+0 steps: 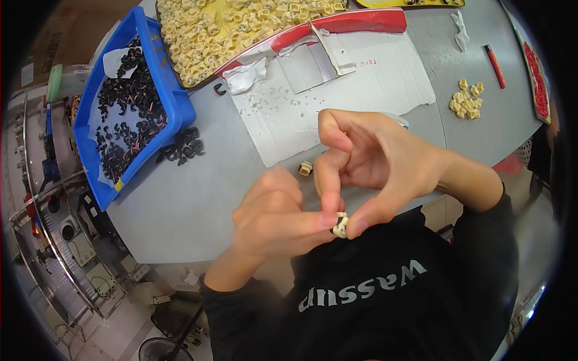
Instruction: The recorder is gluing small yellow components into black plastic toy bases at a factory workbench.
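Close to my chest, both hands meet on a small cream-coloured plastic piece (341, 227) with black on it. My left hand (271, 210) is closed, its thumb and finger pressing the piece from the left. From the right, my right hand (385, 162) pinches it between thumb and fingertip, the other fingers curled. A similar cream-and-black piece (306, 168) lies on the grey table (198, 210) just beyond my hands. How the black part sits in the held piece is partly hidden by my fingertips.
A blue bin (180, 114) of small black parts stands at the left, with more black parts (183, 146) spilled beside it. Cream pieces fill a tray (241, 30) at the back. White cardboard (265, 132) lies mid-table; loose cream pieces (466, 102) and a red marker (495, 66) lie right.
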Motion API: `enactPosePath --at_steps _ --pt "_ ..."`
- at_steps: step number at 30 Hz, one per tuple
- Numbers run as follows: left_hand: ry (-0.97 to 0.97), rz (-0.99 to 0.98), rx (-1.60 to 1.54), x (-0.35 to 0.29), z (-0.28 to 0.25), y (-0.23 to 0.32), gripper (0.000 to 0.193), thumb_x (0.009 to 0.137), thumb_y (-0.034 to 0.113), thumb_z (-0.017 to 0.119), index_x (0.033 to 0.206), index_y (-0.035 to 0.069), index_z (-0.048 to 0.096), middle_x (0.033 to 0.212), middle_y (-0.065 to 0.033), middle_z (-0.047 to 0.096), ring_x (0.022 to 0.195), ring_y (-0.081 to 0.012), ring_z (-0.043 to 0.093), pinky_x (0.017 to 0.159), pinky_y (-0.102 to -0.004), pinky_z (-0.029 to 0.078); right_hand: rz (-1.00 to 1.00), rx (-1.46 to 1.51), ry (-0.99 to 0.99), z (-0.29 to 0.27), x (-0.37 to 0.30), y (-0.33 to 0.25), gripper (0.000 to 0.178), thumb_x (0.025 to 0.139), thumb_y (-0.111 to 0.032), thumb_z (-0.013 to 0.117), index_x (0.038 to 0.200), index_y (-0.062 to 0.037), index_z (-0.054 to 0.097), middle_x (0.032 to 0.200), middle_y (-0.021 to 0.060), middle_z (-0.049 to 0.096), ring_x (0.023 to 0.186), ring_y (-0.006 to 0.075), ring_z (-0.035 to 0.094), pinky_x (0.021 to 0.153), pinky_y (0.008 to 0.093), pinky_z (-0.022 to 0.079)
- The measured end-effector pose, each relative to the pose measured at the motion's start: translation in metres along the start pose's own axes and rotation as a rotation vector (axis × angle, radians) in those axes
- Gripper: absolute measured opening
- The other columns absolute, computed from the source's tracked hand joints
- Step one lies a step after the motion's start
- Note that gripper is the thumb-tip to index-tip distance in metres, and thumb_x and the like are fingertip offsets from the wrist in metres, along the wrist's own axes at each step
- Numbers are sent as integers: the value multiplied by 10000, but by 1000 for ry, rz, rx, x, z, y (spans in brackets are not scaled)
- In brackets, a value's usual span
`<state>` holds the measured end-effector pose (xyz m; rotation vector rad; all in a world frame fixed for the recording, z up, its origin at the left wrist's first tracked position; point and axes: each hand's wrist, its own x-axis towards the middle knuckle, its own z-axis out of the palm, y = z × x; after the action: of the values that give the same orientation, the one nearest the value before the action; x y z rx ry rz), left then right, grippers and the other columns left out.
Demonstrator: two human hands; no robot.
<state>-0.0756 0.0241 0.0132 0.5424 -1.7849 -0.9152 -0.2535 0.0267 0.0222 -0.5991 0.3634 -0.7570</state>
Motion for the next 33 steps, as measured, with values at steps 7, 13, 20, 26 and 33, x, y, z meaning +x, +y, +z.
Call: enactPosePath --at_steps 7,13,20,26,33 --pt "37 97 -33 -2 4 -2 271 557 47 792 766 152 653 528 51 370 494 -114 375 412 -229 284 16 -31 -66 -2 0 1 585 580 105 742 820 -88 244 781 162 594 772 198 598 765 295 454" --pt "-47 67 -88 -1 -2 1 264 587 68 780 798 156 646 529 54 367 489 -113 376 412 -230 281 28 -12 -78 -2 -1 1 579 583 109 737 817 -85 244 756 147 590 761 199 603 761 300 460" --pt "-200 6 -58 0 -11 9 224 614 85 757 791 150 635 526 47 351 480 -114 381 409 -239 259 21 14 -112 -2 -1 5 581 584 118 732 817 -85 240 758 152 596 767 207 610 752 304 471" --pt "-249 -31 -64 -1 -12 11 213 614 79 739 788 132 629 522 47 358 460 -111 370 403 -242 239 65 36 -133 -3 -2 5 574 594 123 725 822 -85 241 761 152 595 764 209 612 751 300 472" --pt "-228 28 -136 -4 -10 7 172 633 63 700 784 80 619 491 48 361 441 -106 361 395 -242 231 69 40 -131 -3 -1 5 579 586 125 729 821 -87 243 763 154 598 768 211 615 748 300 470"
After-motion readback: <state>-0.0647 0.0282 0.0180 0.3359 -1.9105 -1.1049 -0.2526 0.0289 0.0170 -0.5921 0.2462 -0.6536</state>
